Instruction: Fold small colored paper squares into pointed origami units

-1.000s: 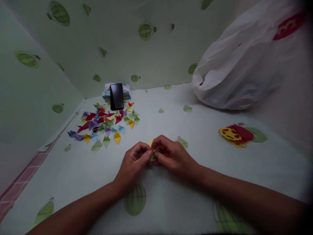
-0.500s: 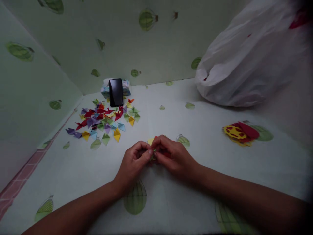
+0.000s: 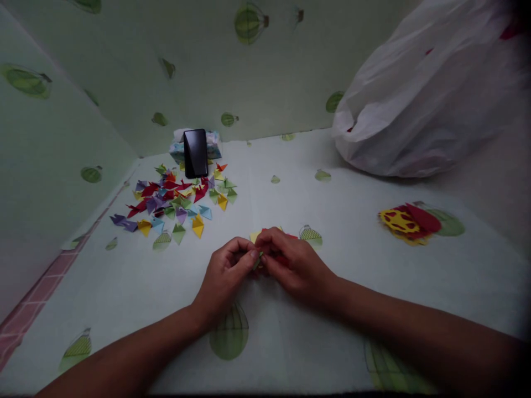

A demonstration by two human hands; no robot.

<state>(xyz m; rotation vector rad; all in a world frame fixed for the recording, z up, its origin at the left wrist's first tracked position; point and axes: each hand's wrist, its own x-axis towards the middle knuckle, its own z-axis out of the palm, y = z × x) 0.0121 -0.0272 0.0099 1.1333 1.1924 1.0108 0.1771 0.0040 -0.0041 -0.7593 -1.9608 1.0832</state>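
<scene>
A small piece of folded green paper point(image 3: 258, 260) is pinched between both hands at the middle of the table. My left hand point(image 3: 230, 271) grips its left side with thumb and forefinger. From the right, my right hand point(image 3: 290, 265) closes its fingertips on the same piece and covers most of it. Beneath and behind my right hand lie red and yellow papers point(image 3: 254, 236), mostly hidden. Farther back on the left is a loose pile of small origami figures point(image 3: 178, 202) in red, purple, green, yellow, blue and orange.
A black phone point(image 3: 196, 153) leans upright against a tissue pack point(image 3: 214, 145) behind the pile. At the right lie yellow and red paper cut-outs point(image 3: 400, 223). A large white plastic bag point(image 3: 406, 110) stands at the back right, close to the wall point(image 3: 290, 72).
The camera view has shifted slightly. Both hands keep nearly the same pose around the green paper, with only small finger movement. A bit more red paper shows behind my right hand.
</scene>
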